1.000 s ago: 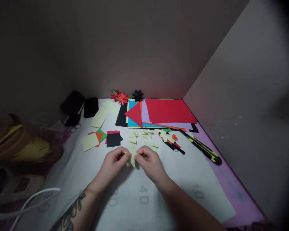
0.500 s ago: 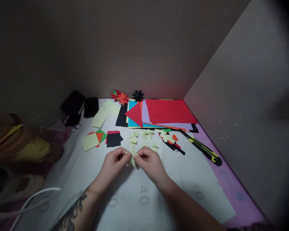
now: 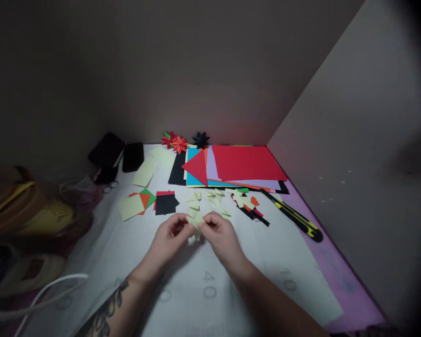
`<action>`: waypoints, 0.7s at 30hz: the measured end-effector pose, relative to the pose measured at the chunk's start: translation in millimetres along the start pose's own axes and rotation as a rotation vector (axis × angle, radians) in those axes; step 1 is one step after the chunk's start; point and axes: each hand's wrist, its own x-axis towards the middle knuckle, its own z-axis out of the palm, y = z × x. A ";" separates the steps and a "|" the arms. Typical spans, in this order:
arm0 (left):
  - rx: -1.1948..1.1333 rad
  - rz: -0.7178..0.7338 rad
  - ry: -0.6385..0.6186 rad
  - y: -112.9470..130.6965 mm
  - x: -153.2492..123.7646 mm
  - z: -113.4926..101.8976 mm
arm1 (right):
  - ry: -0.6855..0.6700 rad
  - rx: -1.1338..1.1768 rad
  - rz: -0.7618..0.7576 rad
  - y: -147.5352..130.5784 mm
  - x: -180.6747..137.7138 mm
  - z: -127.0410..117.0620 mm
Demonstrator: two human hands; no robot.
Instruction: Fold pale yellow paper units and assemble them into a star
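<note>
Between my two hands is a small folded piece of pale yellow paper (image 3: 196,223), held just above the white mat. My left hand (image 3: 173,234) pinches its left side between thumb and curled fingers. On the other side, my right hand (image 3: 219,234) grips the paper's right edge the same way. The fingertips hide part of the folds. Just beyond the hands lie several small folded pale yellow paper units (image 3: 212,196). A stack of black and red paper squares (image 3: 166,203) sits beyond my left hand, with pale yellow, orange and green squares (image 3: 132,207) left of it.
Large coloured sheets (image 3: 249,163) lie at the back, near folded paper stars (image 3: 179,144). A yellow-black utility knife (image 3: 298,220) lies at right beside paper scraps (image 3: 247,202). Small scissors (image 3: 110,187), a dark phone (image 3: 133,157) and a white cable (image 3: 52,285) are at left.
The folded pale yellow paper has turned in my fingers and now shows a wider face between them. My right thumb has risen slightly; the other things have stayed put.
</note>
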 end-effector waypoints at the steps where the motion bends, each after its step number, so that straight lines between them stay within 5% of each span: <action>1: 0.017 -0.004 -0.051 -1.2 -0.6 1.5 | 0.002 0.007 -0.001 0.6 0.0 0.8; 15: 0.289 -0.011 -0.160 3.4 -7.3 3.8 | 0.036 0.032 -0.071 3.6 1.2 -2.6; 21: 0.276 -0.017 -0.103 5.1 -4.9 0.9 | -0.101 0.084 0.010 2.4 2.6 -4.1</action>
